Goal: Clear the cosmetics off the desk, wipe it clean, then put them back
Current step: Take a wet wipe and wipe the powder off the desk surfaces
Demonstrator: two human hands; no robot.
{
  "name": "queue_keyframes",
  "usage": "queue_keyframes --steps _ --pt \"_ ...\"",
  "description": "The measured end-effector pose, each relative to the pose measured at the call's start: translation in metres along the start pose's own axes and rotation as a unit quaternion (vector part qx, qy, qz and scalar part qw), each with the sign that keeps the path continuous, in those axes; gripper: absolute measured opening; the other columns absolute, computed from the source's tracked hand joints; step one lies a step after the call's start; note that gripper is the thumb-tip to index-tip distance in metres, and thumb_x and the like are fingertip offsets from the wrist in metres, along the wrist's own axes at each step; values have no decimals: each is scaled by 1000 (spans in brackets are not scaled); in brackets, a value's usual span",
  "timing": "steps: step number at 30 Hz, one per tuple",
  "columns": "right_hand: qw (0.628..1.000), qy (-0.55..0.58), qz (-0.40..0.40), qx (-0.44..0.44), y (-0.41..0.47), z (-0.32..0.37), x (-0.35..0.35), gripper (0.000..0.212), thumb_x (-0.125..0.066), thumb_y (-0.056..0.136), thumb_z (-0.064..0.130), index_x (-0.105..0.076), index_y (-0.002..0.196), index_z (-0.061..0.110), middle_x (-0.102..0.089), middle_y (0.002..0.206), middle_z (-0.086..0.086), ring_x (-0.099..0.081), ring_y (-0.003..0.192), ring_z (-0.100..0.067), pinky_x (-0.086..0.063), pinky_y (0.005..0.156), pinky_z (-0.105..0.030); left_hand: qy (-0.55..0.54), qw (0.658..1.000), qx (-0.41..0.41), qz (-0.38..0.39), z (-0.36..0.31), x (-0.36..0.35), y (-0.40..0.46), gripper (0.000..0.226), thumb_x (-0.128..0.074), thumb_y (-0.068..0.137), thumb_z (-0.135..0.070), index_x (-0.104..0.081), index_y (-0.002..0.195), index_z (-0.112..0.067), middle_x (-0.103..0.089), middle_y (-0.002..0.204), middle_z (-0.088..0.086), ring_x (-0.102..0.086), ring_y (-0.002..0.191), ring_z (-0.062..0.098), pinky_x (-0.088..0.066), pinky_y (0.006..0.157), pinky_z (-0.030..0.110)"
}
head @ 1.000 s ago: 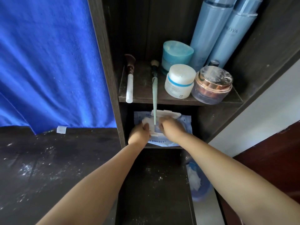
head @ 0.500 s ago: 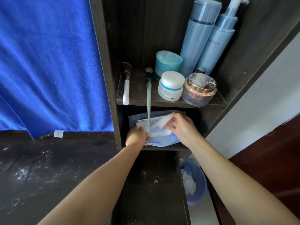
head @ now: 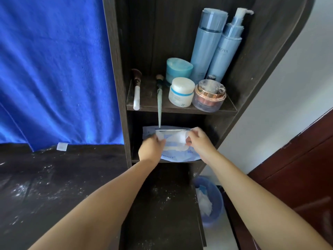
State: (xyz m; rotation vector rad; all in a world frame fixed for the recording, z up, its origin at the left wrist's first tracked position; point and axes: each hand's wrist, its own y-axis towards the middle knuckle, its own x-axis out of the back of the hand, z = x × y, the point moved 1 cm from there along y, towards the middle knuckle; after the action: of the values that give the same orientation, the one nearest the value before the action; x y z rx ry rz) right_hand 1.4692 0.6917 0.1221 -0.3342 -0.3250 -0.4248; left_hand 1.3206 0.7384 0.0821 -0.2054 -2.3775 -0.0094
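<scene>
A blue wet-wipe pack [head: 180, 156] lies on the lower shelf with its lid up. My left hand [head: 151, 149] and my right hand [head: 198, 139] each pinch an end of a white wipe [head: 177, 138] stretched over the pack's opening. On the upper shelf [head: 149, 105] lie a white-handled brush [head: 137, 94] and a green-handled brush [head: 159, 101] that juts past the edge. Beside them stand a white jar [head: 181, 92], a teal jar [head: 178, 68], a rose-gold-lidded jar [head: 209, 96] and two tall blue bottles [head: 207, 46], [head: 225, 49].
The dark desk top [head: 45, 186] at left is dusted with white powder. A blue towel [head: 54, 69] hangs behind it. A blue bin [head: 210, 201] holding white tissue stands on the floor at lower right, next to a reddish wooden door [head: 297, 177].
My right hand has drawn the wipe out to the right, so it now spans between both hands. The view has tilted up, showing the bottle tops.
</scene>
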Motion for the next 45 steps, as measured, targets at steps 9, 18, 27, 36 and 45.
queue_keyframes --steps 9,18,27,36,45 --pt "994 105 -6 -15 9 30 -9 10 -45 92 28 -54 89 25 -58 103 -10 -58 106 -30 -50 95 -45 146 986 -80 22 14 -31 3 70 -58 83 -41 -29 141 -17 -40 140 -1 -30 132 19 -17 110 34" --pt "919 376 -114 -38 -26 32 26 17 -43 95 15 -53 108 10 -58 85 -2 -57 78 -16 -50 56 -24 191 978 -66 50 12 -31 6 69 -56 84 -43 -27 141 -15 -36 143 -1 -28 133 20 -13 112 37" --pt "995 29 -17 99 -87 33 30 13 -37 97 33 -50 94 31 -54 96 -4 -58 92 -22 -51 76 -38 12 947 -301 116 16 14 -61 79 -66 75 -22 -26 143 -18 -29 149 1 -22 138 16 -19 114 35" --pt "975 -166 98 109 -97 -8 -80 16 -39 97 27 -47 98 13 -47 78 7 -45 72 -11 -33 57 -19 -198 924 86 315 138 88 -166 16 -56 86 -6 -70 89 1 -71 87 13 -67 79 14 -55 78 23" --pt "974 -199 80 67 -101 -41 -232 28 -40 96 20 -54 118 9 -55 124 -10 -53 113 -25 -42 93 -32 145 969 115 164 266 142 -161 21 -57 83 -35 -56 98 -21 -54 91 -3 -53 81 17 -44 72 28"
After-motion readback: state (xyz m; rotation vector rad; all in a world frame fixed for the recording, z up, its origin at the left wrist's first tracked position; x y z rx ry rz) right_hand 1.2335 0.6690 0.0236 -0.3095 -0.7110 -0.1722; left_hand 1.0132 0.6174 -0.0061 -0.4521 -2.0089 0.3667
